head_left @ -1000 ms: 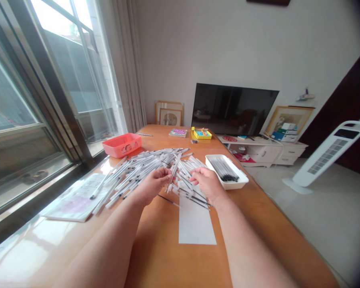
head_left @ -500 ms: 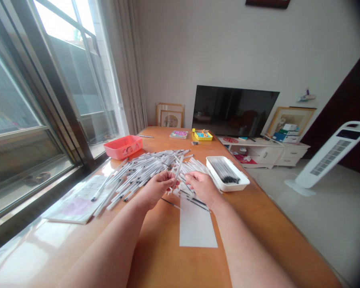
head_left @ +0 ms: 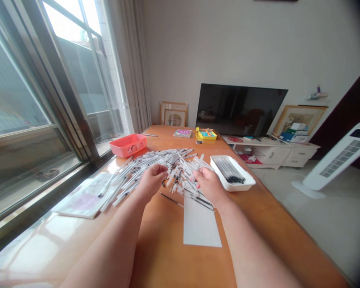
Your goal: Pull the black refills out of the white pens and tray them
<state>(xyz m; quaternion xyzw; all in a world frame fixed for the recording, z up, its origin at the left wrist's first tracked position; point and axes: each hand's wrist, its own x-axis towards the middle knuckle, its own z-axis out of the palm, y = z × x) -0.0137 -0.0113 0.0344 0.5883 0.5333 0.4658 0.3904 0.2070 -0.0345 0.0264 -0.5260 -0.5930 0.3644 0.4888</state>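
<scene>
A big pile of white pens (head_left: 151, 165) lies spread over the orange table (head_left: 165, 256). My right hand (head_left: 209, 185) is closed round one white pen (head_left: 199, 164) that sticks up and away from the fingers, just above the pile's near edge. My left hand (head_left: 152, 181) hovers at the pile's near side with its fingers curled in; what they hold is hidden. A thin black refill (head_left: 171, 200) lies on the table between my wrists. A white tray (head_left: 248, 185) of black refills stands right of my right hand.
A white paper strip (head_left: 201, 225) lies under my right forearm. A pink tray (head_left: 128, 145) sits at the far left by the window, papers (head_left: 85, 196) at the left edge, small books (head_left: 206, 134) at the far end. Beyond stand a television and a white fan.
My hands have drawn apart: earlier both met on one pen, and now only the right hand holds a pen, while the left has pulled back with fingers curled. The camera shifted slightly.
</scene>
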